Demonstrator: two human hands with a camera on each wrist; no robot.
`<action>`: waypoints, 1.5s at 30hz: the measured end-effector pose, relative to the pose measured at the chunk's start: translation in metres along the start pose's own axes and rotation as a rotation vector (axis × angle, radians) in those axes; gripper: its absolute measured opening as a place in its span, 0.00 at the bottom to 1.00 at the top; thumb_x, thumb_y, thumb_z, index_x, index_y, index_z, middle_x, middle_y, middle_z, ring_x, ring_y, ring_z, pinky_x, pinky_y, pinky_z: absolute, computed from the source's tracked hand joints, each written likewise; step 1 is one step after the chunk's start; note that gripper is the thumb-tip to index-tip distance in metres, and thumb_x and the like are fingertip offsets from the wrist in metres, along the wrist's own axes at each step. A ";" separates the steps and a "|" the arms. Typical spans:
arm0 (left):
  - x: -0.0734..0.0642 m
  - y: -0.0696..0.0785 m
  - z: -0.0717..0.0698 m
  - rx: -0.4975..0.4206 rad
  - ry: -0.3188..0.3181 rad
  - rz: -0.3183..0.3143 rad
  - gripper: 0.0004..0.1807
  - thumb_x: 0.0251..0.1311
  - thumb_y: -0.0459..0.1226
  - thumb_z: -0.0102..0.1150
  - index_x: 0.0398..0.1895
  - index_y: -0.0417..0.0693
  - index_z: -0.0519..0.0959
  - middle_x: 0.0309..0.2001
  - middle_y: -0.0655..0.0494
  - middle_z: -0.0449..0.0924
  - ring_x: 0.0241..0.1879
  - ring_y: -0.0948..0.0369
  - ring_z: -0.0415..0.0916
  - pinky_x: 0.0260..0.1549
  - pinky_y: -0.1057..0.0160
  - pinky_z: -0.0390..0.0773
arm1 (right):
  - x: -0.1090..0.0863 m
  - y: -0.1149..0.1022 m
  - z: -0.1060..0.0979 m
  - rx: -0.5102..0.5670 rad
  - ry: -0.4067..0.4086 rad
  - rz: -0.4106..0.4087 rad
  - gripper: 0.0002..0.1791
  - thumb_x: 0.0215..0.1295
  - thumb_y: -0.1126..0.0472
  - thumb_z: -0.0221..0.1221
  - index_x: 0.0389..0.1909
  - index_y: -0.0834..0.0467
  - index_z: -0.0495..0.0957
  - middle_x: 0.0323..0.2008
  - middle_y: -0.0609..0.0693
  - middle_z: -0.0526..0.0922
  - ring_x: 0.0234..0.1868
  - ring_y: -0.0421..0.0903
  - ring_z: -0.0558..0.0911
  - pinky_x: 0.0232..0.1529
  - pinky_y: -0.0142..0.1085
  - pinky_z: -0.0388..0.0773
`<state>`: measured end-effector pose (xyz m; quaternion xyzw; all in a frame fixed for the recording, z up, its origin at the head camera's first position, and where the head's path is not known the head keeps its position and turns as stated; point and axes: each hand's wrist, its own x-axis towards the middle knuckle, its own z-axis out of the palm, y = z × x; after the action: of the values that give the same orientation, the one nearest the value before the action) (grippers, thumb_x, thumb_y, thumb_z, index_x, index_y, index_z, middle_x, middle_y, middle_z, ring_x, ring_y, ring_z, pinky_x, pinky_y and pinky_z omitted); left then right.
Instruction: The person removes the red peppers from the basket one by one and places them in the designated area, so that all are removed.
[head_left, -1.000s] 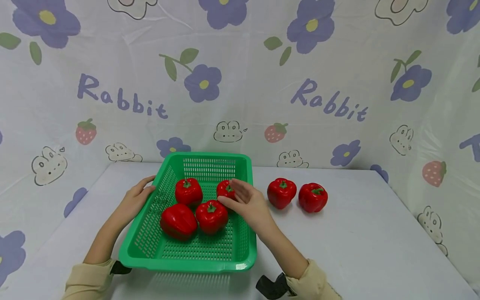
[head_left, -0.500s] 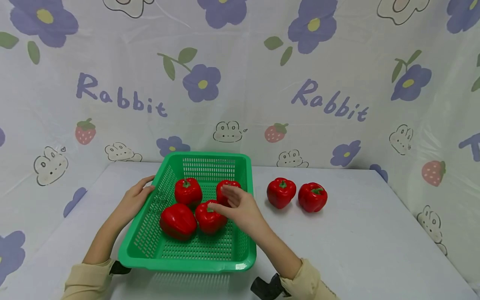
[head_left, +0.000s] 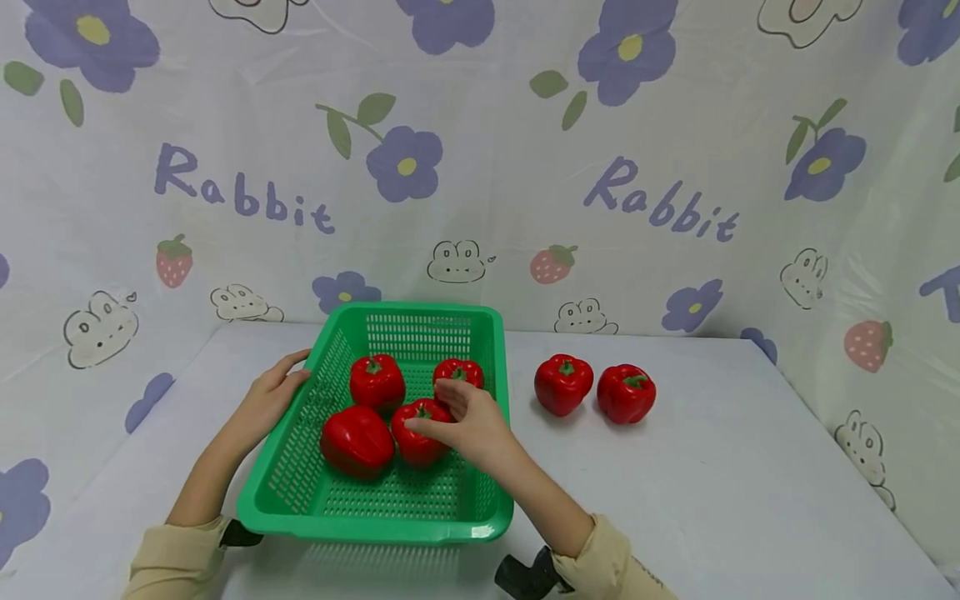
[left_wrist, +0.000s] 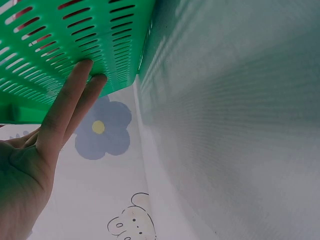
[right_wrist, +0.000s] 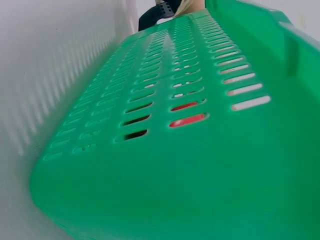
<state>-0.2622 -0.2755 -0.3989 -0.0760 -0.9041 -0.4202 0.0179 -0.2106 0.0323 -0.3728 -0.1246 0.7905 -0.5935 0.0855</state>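
A green plastic basket (head_left: 397,529) stands on the white table with several red bell peppers in it. My left hand (head_left: 268,400) rests on its left side, and the left wrist view shows straight fingers (left_wrist: 70,102) against the slotted outer wall. My right hand (head_left: 476,429) reaches over the right rim, thumb and fingers spread above the front right bell pepper (head_left: 417,442) and partly covering it. Behind that hand is the back right bell pepper (head_left: 459,371). A third bell pepper (head_left: 377,383) sits back left, and another pepper (head_left: 357,443) lies on its side at front left.
Two more bell peppers, one upright pepper (head_left: 563,385) and one tilted pepper (head_left: 626,393), sit on the table (head_left: 720,467) right of the basket. A patterned cloth (head_left: 480,183) hangs behind. In the right wrist view, the basket's outer wall (right_wrist: 165,190) fills most of the frame.
My right hand has moved left and down, from beside the back right pepper to over the front right one. The left hand and the peppers stay in place.
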 end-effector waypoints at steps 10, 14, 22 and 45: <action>0.003 -0.002 0.000 0.007 -0.005 -0.007 0.30 0.77 0.47 0.34 0.75 0.42 0.55 0.59 0.34 0.74 0.43 0.59 0.77 0.42 0.61 0.75 | 0.002 0.000 0.003 -0.068 0.016 0.004 0.42 0.58 0.53 0.68 0.69 0.66 0.63 0.68 0.60 0.71 0.69 0.58 0.70 0.63 0.48 0.72; 0.003 -0.001 0.000 0.001 -0.004 -0.005 0.30 0.77 0.47 0.34 0.75 0.42 0.56 0.58 0.34 0.74 0.42 0.59 0.78 0.41 0.61 0.76 | 0.003 0.000 0.004 -0.108 0.013 0.009 0.42 0.58 0.54 0.69 0.69 0.67 0.63 0.67 0.61 0.71 0.68 0.58 0.70 0.61 0.49 0.74; 0.002 -0.001 0.000 -0.013 -0.001 -0.004 0.29 0.77 0.47 0.35 0.74 0.43 0.57 0.57 0.33 0.75 0.39 0.60 0.79 0.38 0.64 0.78 | 0.003 0.000 0.006 -0.215 -0.003 0.007 0.40 0.58 0.57 0.69 0.68 0.68 0.64 0.66 0.63 0.72 0.64 0.59 0.73 0.56 0.51 0.78; 0.002 -0.001 0.000 0.003 -0.004 0.000 0.29 0.77 0.47 0.34 0.75 0.43 0.57 0.59 0.33 0.74 0.44 0.55 0.79 0.41 0.62 0.77 | 0.001 -0.001 0.009 -0.338 -0.022 -0.008 0.37 0.57 0.61 0.68 0.65 0.70 0.67 0.58 0.64 0.78 0.57 0.59 0.78 0.49 0.52 0.81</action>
<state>-0.2645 -0.2760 -0.3997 -0.0769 -0.9047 -0.4187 0.0164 -0.2094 0.0235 -0.3748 -0.1472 0.8776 -0.4509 0.0696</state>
